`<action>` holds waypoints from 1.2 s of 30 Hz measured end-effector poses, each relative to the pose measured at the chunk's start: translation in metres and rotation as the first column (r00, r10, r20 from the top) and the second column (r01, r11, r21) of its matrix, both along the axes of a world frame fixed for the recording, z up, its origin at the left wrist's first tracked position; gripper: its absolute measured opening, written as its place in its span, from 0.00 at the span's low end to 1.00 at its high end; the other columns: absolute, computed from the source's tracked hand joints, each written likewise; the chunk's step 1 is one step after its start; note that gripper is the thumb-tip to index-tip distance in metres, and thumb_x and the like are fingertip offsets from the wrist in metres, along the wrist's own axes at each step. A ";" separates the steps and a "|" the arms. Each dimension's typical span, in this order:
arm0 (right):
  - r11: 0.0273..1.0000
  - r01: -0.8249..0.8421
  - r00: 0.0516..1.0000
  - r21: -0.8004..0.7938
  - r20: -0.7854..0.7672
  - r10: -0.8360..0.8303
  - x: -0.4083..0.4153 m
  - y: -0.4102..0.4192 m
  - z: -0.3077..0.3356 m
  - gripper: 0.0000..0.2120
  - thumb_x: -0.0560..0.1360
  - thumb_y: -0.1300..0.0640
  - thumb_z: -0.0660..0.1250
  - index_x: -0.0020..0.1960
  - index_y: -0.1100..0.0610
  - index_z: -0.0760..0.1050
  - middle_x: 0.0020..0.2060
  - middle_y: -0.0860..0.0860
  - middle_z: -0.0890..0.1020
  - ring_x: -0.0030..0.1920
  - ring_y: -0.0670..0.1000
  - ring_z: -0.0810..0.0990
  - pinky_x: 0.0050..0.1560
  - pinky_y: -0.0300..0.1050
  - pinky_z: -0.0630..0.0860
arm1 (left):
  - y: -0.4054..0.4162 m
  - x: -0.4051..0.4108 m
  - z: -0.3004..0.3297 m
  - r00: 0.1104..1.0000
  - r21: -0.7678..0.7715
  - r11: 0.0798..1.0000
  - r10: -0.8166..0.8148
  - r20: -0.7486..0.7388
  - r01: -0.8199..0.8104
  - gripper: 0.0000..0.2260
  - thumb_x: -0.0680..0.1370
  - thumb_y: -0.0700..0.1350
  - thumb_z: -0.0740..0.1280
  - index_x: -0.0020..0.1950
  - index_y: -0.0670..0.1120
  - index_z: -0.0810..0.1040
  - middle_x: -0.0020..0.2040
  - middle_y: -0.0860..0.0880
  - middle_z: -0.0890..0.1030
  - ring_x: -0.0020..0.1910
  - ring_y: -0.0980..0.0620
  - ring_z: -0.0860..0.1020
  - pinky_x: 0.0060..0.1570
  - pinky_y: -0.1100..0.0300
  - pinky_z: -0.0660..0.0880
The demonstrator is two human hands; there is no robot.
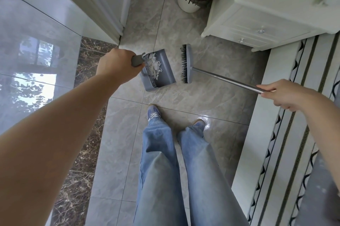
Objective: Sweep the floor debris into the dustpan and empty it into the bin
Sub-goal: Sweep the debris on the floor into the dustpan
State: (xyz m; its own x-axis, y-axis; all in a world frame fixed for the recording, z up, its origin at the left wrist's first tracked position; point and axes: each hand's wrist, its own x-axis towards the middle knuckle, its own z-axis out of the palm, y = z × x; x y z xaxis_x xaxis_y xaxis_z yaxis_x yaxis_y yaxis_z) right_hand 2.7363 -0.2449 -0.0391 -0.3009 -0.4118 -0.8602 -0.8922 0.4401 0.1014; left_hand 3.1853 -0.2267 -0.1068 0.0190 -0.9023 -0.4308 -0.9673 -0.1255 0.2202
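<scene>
A grey dustpan (165, 76) sits on the tiled floor ahead of my feet, with a pile of white paper scraps (153, 66) inside it near the handle end. My left hand (116, 64) is shut on the dustpan's grey handle (137, 60). My right hand (287, 95) grips the metal pole (226, 80) of the broom. The broom head (186, 64), with dark bristles, stands just right of the dustpan's open lip, a small gap between them. A white bin (185, 3) with a dark liner stands further ahead at the top.
A white cabinet with drawer knobs (257, 25) stands to the right of the bin. A white door frame (110, 16) borders the left. A bed edge with striped cover (287, 133) runs along the right. My legs in jeans (165, 161) are below.
</scene>
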 end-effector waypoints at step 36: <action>0.955 -0.268 0.931 0.126 -0.222 0.291 0.081 -0.010 -0.066 0.16 0.76 0.61 0.60 0.62 0.55 0.77 0.44 0.54 0.77 0.46 0.58 0.78 0.48 0.50 0.77 | -0.026 0.006 0.009 0.996 0.055 0.998 -0.027 -0.088 0.032 0.19 0.77 0.57 0.65 0.31 0.47 0.73 0.29 0.46 0.75 0.31 0.43 0.76 0.29 0.61 0.69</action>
State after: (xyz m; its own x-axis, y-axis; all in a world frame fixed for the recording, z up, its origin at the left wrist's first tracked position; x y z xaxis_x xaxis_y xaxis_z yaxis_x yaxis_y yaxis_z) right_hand 2.8173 -0.2554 -0.1051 -0.3833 -0.4311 -0.8168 -0.9233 0.1552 0.3513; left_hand 3.1910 -0.2528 -0.0978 -0.0469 -0.8760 -0.4801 -0.9482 -0.1121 0.2972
